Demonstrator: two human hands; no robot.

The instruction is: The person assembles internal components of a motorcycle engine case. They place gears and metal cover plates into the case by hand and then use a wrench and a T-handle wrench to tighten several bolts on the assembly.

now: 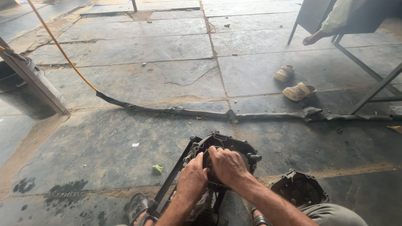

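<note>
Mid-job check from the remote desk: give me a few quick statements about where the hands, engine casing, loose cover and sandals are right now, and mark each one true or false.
1. Both hands, left hand and right hand, rest on the engine casing. True.
2. A detached cover lies on the floor to the casing's right. True.
3. The pair of sandals sits beside the left hand. False: they lie far off, near the metal frame.
4. The orange hose runs across the casing. False: it crosses the stone floor at upper left.

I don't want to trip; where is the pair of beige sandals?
The pair of beige sandals lies on the stone floor at upper right, beside the metal frame.
</note>
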